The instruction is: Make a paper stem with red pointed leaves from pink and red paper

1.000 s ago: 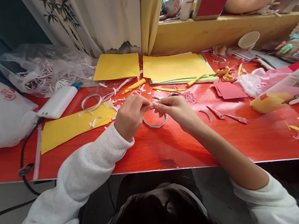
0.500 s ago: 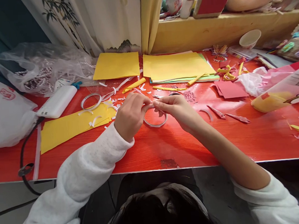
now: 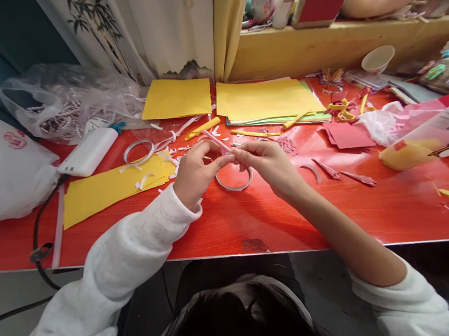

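The table (image 3: pixel 283 225) had a glossy red finish, streaked like wood grain, and reflected the light. The pink roll (image 3: pixel 217 141) looked like smooth paper with a faint sheen. The front ring (image 3: pixel 235 189) was smooth and slightly shiny, whether metal or plastic was unclear. The yellow sheets (image 3: pixel 266 100) were matt paper; the clear bag (image 3: pixel 103 87), thin, crinkled, shiny plastic. The sleeve (image 3: pixel 137 242) was soft, matt, fleecy cloth, and the curtain (image 3: pixel 178 32) smooth, dull cloth.
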{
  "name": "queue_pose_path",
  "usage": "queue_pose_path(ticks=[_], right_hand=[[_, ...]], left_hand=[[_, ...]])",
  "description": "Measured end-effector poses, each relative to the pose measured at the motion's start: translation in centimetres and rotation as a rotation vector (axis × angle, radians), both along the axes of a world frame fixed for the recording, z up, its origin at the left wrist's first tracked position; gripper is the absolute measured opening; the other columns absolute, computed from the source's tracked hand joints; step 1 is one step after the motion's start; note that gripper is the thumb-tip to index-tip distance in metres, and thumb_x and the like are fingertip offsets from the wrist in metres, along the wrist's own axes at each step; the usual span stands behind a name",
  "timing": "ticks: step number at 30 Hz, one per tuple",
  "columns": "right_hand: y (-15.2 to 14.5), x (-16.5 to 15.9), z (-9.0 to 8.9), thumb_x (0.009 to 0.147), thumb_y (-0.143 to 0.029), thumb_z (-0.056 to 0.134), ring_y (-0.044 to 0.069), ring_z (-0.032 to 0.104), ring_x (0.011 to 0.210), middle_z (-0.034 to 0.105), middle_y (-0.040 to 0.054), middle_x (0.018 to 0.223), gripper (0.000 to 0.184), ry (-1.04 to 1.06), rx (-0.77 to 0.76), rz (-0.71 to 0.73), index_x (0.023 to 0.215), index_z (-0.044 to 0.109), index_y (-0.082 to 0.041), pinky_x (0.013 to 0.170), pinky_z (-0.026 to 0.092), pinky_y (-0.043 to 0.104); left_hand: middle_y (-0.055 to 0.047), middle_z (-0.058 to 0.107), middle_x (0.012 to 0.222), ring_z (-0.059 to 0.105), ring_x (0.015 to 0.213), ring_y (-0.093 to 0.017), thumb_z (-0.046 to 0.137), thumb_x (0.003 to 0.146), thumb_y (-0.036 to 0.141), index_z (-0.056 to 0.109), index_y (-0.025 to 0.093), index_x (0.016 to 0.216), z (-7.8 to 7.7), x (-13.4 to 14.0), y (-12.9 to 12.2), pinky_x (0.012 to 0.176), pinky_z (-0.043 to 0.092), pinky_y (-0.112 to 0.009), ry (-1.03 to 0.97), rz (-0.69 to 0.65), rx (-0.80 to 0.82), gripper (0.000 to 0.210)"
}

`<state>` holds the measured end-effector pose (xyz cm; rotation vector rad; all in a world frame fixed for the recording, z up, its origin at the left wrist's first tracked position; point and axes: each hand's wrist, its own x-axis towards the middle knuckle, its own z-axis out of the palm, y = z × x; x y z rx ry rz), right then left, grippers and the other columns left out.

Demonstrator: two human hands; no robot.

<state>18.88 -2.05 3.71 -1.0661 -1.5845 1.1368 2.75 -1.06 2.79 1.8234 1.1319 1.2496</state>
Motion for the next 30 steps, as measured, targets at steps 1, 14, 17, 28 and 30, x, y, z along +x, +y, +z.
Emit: queue_pose_path(ticks=[1, 14, 17, 28, 30], right_hand=[[0.0, 0.0, 0.0, 0.083, -0.040, 0.058, 0.009, 0.048, 0.060, 0.053, -0.0002, 0.063, 0.028, -0.010, 0.013, -0.008, 0.074, 0.064, -0.014, 0.059, 0.039, 0.024], [0.0, -0.2, -0.1, 0.081, -0.042, 0.061, 0.008, 0.047, 0.058, 0.053, -0.0005, 0.062, 0.030, 0.051, -0.051, -0.010, 0.069, 0.062, -0.014, 0.057, 0.040, 0.023], [-0.1, -0.4, -0.2, 0.080, -0.041, 0.062, 0.007, 0.048, 0.057, 0.055, -0.0003, 0.064, 0.029, 0.072, -0.108, 0.015, 0.070, 0.062, -0.014, 0.057, 0.040, 0.022], [-0.5, 0.2, 0.9, 0.083, -0.036, 0.059, 0.009, 0.053, 0.059, 0.057, -0.0001, 0.067, 0.025, -0.224, 0.064, 0.054, 0.096, 0.062, -0.014, 0.056, 0.040, 0.023], [-0.6, 0.3, 0.9, 0.087, -0.031, 0.055, 0.010, 0.054, 0.059, 0.057, -0.0002, 0.066, 0.017, -0.289, 0.149, 0.013, 0.091, 0.061, -0.016, 0.057, 0.040, 0.024]], left_hand=[[0.000, 0.062, 0.072, 0.057, 0.066, -0.010, 0.070, 0.073, 0.031, 0.061, 0.017, 0.074, 0.0, 0.1, -0.1, 0.062, 0.046, -0.023, -0.021, 0.005, 0.005, 0.017], [-0.002, 0.064, 0.085, 0.062, 0.073, -0.010, 0.065, 0.079, 0.038, 0.056, 0.020, 0.087, -0.8, 0.0, 0.4, 0.063, 0.052, -0.022, -0.126, 0.070, 0.054, 0.022], [-0.002, 0.065, 0.076, 0.060, 0.063, -0.010, 0.064, 0.079, 0.041, 0.061, 0.018, 0.082, -0.7, -0.1, 0.6, 0.056, 0.051, -0.023, -0.151, -0.035, -0.039, 0.023], [-0.002, 0.066, 0.068, 0.061, 0.061, -0.010, 0.065, 0.077, 0.041, 0.064, 0.015, 0.072, -0.7, -0.2, 0.8, 0.059, 0.053, -0.025, -0.192, 0.053, -0.077, 0.026], [-0.002, 0.065, 0.068, 0.060, 0.060, -0.010, 0.063, 0.078, 0.042, 0.064, 0.015, 0.072, -0.7, -0.2, 0.9, 0.058, 0.052, -0.024, -0.190, 0.048, -0.080, 0.028]])
